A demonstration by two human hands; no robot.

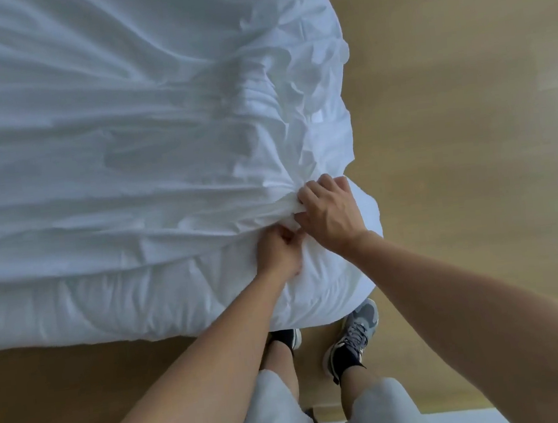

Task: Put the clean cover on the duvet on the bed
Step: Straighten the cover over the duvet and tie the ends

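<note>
My left hand (280, 256) and right hand (327, 211) both bunch the cover (125, 141) at the duvet (125, 303) corner; next, I'd judge, seat it.

Both hands (307, 229) on cover (124, 124) near corner — shoes (353, 338) below bed edge.

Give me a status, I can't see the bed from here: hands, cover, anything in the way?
Left hand and right hand both grip bunched cover at its near right corner. Cover wrinkled throughout. Nothing seen in the way.
</note>
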